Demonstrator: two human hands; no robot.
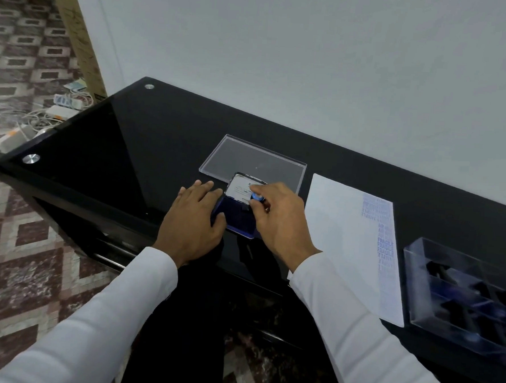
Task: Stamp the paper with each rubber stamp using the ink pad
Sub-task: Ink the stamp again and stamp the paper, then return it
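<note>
Black glass table [106, 152] carrying the whole scene, set against a pale wall. Sitting open near its front edge, a blue ink pad [238, 220], its lid [240, 187] tilted up at the back and showing a white label inside. Left hand [194, 217] resting flat beside and against the pad's left side, fingers straight and spread, thumb touching the blue case. Right hand [277, 213] pinching a small rubber stamp [257, 197] with a blue knob, fingers curled round it, holding it over the far part of the pad; whether the stamp face is touching the ink cannot be told. Lying flat just behind the pad, a clear plastic cover [253, 160]. Lying to the right of the hands, a white sheet of paper [340, 241], reaching the table's front edge and bearing a column of blue printed words along its right margin, among them "FRAGILE" repeated. Standing just right of the paper, a clear plastic box [412, 278] with compartments holding dark, blue-topped stamps [452, 295], blurred at the frame's edge. White sleeves [355, 331] covering both forearms. Spreading off to the left, a patterned tile floor [20, 251], with white power strips and cables [58, 111] tangled beyond the table's corner.
</note>
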